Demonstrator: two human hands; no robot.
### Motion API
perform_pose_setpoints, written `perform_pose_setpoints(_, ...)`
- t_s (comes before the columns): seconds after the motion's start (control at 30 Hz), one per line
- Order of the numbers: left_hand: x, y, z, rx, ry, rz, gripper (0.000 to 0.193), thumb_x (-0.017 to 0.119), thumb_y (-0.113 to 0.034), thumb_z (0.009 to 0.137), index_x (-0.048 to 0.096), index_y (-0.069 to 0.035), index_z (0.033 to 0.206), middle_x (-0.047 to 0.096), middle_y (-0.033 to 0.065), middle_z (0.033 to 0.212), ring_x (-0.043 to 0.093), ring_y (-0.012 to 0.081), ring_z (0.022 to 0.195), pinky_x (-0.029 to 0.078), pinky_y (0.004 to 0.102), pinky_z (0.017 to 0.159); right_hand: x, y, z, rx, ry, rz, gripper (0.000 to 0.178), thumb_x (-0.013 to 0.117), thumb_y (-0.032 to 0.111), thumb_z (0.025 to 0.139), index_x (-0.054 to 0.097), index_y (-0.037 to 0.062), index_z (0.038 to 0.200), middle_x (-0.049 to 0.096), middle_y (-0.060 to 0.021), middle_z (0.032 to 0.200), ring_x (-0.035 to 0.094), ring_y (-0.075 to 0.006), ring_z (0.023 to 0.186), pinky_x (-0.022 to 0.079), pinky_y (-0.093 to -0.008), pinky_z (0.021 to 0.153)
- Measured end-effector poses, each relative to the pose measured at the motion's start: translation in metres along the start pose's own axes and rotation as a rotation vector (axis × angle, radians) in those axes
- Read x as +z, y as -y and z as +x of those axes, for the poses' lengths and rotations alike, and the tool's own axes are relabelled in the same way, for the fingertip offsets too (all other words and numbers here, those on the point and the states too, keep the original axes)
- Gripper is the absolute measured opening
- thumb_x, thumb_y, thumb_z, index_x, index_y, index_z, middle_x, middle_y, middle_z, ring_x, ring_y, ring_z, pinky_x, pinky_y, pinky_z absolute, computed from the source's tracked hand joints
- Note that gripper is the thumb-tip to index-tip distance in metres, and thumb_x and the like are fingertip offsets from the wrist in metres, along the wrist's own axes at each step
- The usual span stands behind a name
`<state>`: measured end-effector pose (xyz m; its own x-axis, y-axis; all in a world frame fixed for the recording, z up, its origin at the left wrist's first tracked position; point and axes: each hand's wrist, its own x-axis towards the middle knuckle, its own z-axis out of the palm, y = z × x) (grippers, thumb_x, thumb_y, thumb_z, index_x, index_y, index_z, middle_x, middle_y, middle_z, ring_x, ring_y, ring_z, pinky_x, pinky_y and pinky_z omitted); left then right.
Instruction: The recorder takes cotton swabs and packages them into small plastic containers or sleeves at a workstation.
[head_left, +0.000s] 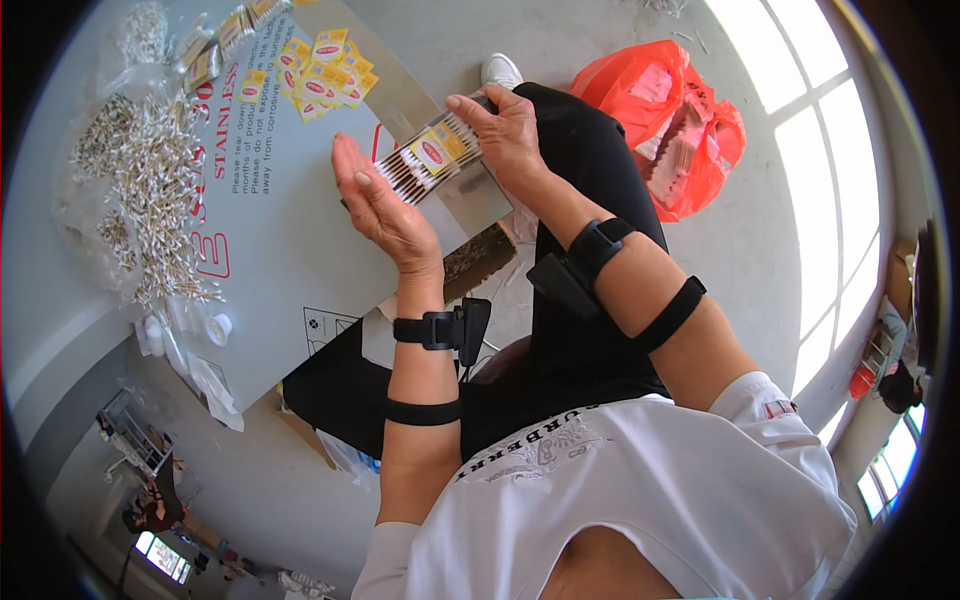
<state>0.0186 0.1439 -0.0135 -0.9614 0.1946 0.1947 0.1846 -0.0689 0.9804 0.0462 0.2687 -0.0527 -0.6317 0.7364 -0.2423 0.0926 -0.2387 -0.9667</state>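
A clear pack of cotton swabs [408, 177] with a yellow, white and red label card lies tilted between my hands, over the table's corner. My right hand [512, 140] grips its far right end, thumb on top and fingers partly hidden behind. My left hand [390, 210] rests against the opposite end with fingers stretched out and palm flat along it. Dark-stemmed, white-tipped swabs show past the label. Left of my hands, a heap of loose yellow label cards [325, 78] is spread on the table. Farther left lies a large pile of loose cotton swabs [140, 190] on clear plastic.
The grey-blue table [290, 260] has printed lettering. Several packs [205, 65] sit at its far left, with white tape rolls [218, 328] near the left edge. An orange-red plastic bag [620, 90] stands on the floor beside my leg. A cardboard box [480, 258] is under the corner.
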Motion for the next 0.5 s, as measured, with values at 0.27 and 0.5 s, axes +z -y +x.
perform_pose_setpoints(0.27,0.006,0.0,-0.002,-0.003,0.0,0.02,0.063,0.031,-0.042,0.104,0.026,0.005,0.145,0.029,0.0248,0.151,0.028,0.0323,0.142,0.02,0.0438,0.118,0.0,0.002,-0.001,-0.022,0.008,0.023,0.024,0.076,0.021,0.085,0.065,0.0015,0.075,0.055,0.0038,0.064,0.047,-0.0039,0.059,0.041,-0.0229,0.054)
perform_pose_setpoints(0.5,0.008,-0.004,-0.002,-0.04,0.035,-0.005,0.069,0.029,-0.046,0.103,0.019,0.006,0.147,0.021,0.0252,0.154,0.021,0.0332,0.144,0.015,0.045,0.119,0.0,0.006,-0.002,0.004,0.011,0.004,0.025,0.075,0.022,0.085,0.065,0.0013,0.074,0.053,0.0044,0.063,0.044,-0.0039,0.059,0.039,-0.0236,0.053)
